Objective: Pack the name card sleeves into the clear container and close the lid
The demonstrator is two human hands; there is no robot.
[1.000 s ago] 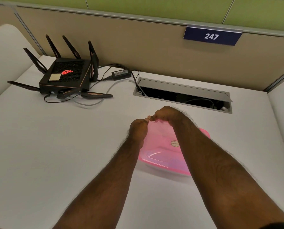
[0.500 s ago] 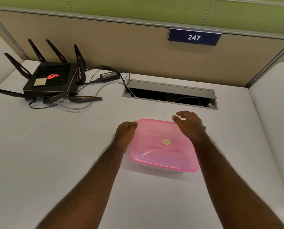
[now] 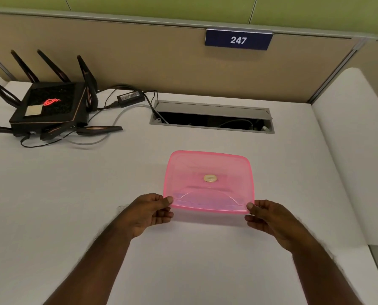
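A rectangular container with a translucent pink lid (image 3: 209,170) sits on the white desk in the middle of the view. The lid lies on top of it, with a small round gold sticker (image 3: 210,178) at its centre. My left hand (image 3: 149,211) pinches the lid's near left corner, thumb on top. My right hand (image 3: 268,216) pinches the near right corner the same way. Pale flat shapes show faintly through the lid; I cannot tell what they are.
A black router (image 3: 48,107) with several antennas stands at the back left, with a power brick (image 3: 130,97) and cables beside it. An open cable slot (image 3: 212,121) is cut into the desk behind the container. A partition wall with a "247" sign (image 3: 238,40) runs along the back.
Both hands have moved from the container's far edge and sides to its two near corners. The camera view has shifted a little to the right.
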